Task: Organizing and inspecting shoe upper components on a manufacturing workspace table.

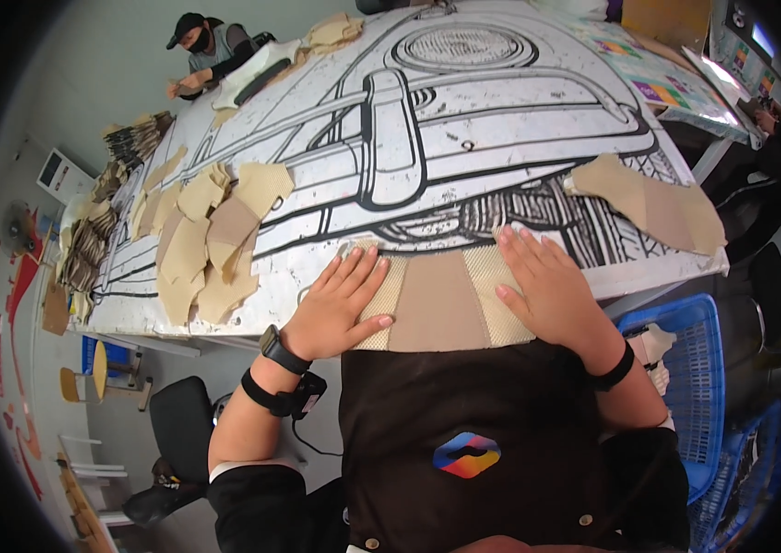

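Note:
A beige fabric panel [437,300] with mesh-textured side strips lies flat at the near edge of a large table [427,129] covered by a black-and-white line drawing. My left hand [340,304] presses flat on the panel's left strip, fingers spread. On the right strip rests my right hand [547,290], also flat with fingers apart. Neither hand grips anything. Both wrists wear black bands, and the left one also carries a watch.
Several tan fabric pieces [206,240] are laid out to the left, and another tan piece [658,203] lies at the right edge. A blue plastic crate [686,341] stands to my right. A person in a cap [206,51] works at the far end.

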Motion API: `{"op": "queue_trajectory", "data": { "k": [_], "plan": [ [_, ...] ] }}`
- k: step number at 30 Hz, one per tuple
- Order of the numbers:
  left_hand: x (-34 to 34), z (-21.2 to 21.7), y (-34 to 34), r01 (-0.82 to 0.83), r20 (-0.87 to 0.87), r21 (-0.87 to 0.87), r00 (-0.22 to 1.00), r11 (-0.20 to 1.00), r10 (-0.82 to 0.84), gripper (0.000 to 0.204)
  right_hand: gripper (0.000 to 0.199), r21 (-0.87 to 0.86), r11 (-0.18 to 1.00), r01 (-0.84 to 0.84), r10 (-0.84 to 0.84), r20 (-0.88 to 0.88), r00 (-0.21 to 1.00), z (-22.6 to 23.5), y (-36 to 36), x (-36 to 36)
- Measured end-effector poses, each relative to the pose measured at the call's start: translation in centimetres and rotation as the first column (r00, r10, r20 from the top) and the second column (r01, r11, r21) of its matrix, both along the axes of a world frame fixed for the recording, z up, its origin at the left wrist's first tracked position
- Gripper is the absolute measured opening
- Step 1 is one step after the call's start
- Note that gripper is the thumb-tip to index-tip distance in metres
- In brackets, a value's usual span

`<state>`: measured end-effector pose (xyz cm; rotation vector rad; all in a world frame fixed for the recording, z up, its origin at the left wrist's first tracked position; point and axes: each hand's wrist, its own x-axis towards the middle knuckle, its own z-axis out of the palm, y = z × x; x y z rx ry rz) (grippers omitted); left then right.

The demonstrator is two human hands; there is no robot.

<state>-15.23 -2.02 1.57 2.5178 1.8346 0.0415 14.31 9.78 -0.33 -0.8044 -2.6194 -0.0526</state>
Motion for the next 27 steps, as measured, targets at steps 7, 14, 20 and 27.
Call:
{"op": "queue_trajectory", "data": {
  "k": [7, 14, 20, 27],
  "plan": [
    [-4.4, -0.3, 1.6, -0.172, 0.419, -0.101, 0.886, 0.980, 0.198, 0.083, 0.080, -0.289, 0.944, 0.157, -0.137, 0.089, 0.987, 1.9, 1.2, 1.4],
    [-2.7, 1.2, 3.2, -0.211, 0.872, -0.336, 0.299, 0.918, 0.388, 0.080, 0.088, -0.560, 0.824, -0.086, -0.021, -0.181, 0.983, 1.7, 3.5, 1.0],
    [0.2, 6.2, -0.6, -0.212, 0.846, 0.048, 0.528, 0.976, 0.073, 0.035, 0.043, -0.653, 0.733, -0.190, -0.117, -0.397, 0.911, 3.6, 3.1, 2.1],
    [3.1, 7.6, -4.8, -0.231, 0.925, -0.002, 0.368, 0.973, 0.089, 0.028, 0.027, -0.368, 0.833, -0.413, 0.022, -0.724, 0.689, 4.0, -1.1, 4.0]
  ]
}}
